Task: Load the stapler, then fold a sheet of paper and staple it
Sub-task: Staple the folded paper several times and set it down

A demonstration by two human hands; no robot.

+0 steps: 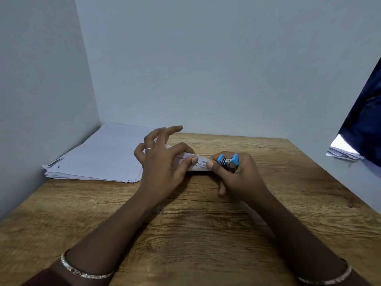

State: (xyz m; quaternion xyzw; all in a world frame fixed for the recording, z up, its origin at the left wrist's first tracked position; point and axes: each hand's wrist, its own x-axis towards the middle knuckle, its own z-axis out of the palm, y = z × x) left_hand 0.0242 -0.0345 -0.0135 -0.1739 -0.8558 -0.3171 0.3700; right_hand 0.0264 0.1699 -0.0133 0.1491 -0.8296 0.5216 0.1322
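Centre of frame, over the wooden table (195, 234): both your hands meet at a small folded sheet of paper (199, 164), held just above the tabletop.

Your left hand (162, 162) pinches the left part of the folded paper between thumb and forefinger. The other three fingers are lifted and fanned out toward the upper middle of the frame. A ring (148, 148) sits on one of those raised fingers.

Your right hand (237, 178) is wrapped around a small stapler (228, 161), blue with a metal middle. Its blue ends point up and toward the paper. The thumb of this hand presses on the right end of the folded sheet, so the paper spans the gap between your two thumbs. The stapler's mouth is right at the paper's right edge; whether the paper sits inside it, you cannot tell from here.

Printed text shows on the paper's upper face, too small to read.

Left of centre: a stack of white sheets (97, 155) lies flat in the table's far left corner, against the wall.

Right edge of frame: dark blue cloth (365, 124) hangs down, with a smaller pile of papers (342, 152) beneath it.

Bottom of frame: a thin bangle on each wrist, left (82, 272) and right (329, 279).
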